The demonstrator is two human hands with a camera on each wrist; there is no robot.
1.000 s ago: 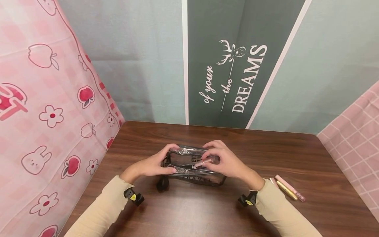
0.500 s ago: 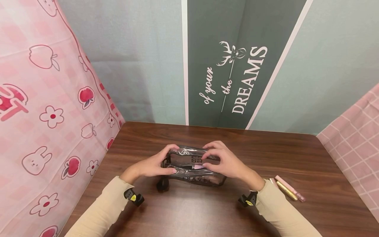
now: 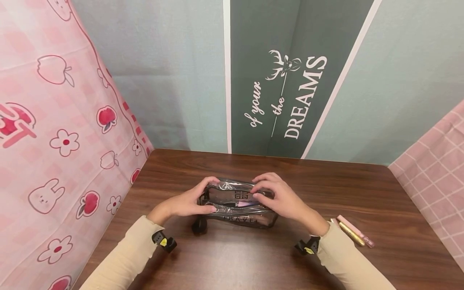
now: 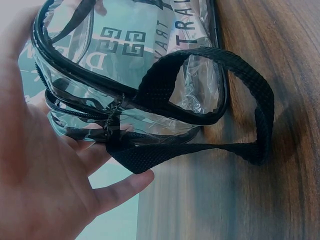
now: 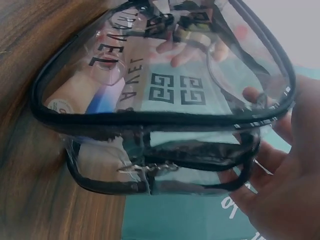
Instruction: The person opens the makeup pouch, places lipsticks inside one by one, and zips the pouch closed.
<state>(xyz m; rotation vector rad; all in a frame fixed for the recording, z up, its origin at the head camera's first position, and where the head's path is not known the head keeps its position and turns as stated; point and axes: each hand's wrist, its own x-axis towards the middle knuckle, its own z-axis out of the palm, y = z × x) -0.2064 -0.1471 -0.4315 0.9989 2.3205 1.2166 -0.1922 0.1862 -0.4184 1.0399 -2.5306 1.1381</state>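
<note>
A see-through travel pouch (image 3: 232, 219) with black piping lies on the table, its zip top spread apart. My left hand (image 3: 186, 200) grips its left end, thumb on the near rim and fingers at the far rim. At the right end, my right hand (image 3: 280, 197) has relaxed fingers by the far rim and its thumb over the opening, with nothing pinched between them. A pinkish-purple item (image 3: 243, 204) shows inside the pouch. In the right wrist view, a beige cylinder (image 5: 75, 92) lies inside, beside a blue-purple piece (image 5: 106, 97).
A gold tube (image 3: 351, 233) and a pink tube (image 3: 351, 226) lie on the wooden table (image 3: 232, 257) by the right forearm. The pouch's black strap loop (image 4: 265, 110) sticks out at its left end. Printed cloths (image 3: 181, 80) hang behind and at both sides.
A second ago the right hand held a shiny pinkish tube over the pouch's opening. It let go inside, and the hand has shifted slightly right. The left hand stays put.
</note>
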